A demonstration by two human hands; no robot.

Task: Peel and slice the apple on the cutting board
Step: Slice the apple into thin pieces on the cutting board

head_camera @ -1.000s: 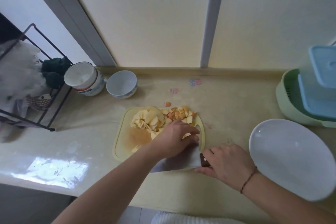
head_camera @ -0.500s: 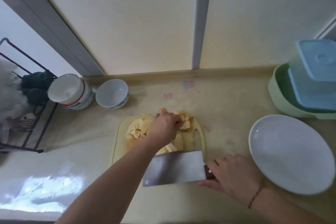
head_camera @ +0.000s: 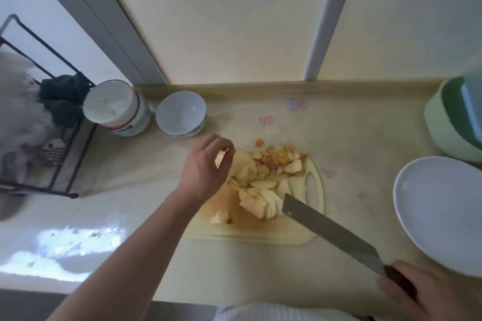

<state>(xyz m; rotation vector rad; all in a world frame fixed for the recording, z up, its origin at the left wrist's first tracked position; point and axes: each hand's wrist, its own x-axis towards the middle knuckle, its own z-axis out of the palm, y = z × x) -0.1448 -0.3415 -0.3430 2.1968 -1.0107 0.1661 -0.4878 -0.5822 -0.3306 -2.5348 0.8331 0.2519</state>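
A pale yellow cutting board (head_camera: pixel 316 190) lies mid-counter. On it are peeled apple slices: a pile (head_camera: pixel 245 169) at the back left, a fanned stack (head_camera: pixel 260 206) in the middle and a small chunk (head_camera: pixel 221 216) near the front left. Brownish peel and core bits (head_camera: pixel 284 160) sit at the back right. My left hand (head_camera: pixel 204 167) hovers over the board's back left corner with loosely curled fingers, and I see nothing held in it. My right hand (head_camera: pixel 417 292) grips the dark handle of a cleaver (head_camera: pixel 331 232). Its blade tip touches the fanned stack.
A large white plate (head_camera: pixel 440 211) sits to the right, with a green basket (head_camera: pixel 438 128) holding a blue container behind it. Two bowls (head_camera: pixel 181 113) (head_camera: pixel 114 107) stand at the back left beside a black wire rack (head_camera: pixel 52 138). One apple bit (head_camera: pixel 259 142) lies off the board.
My left hand went from the board's front to the back pile, then lifted at the back left. The cleaver swung from lying across the board's front to a diagonal as my right hand drew back right.
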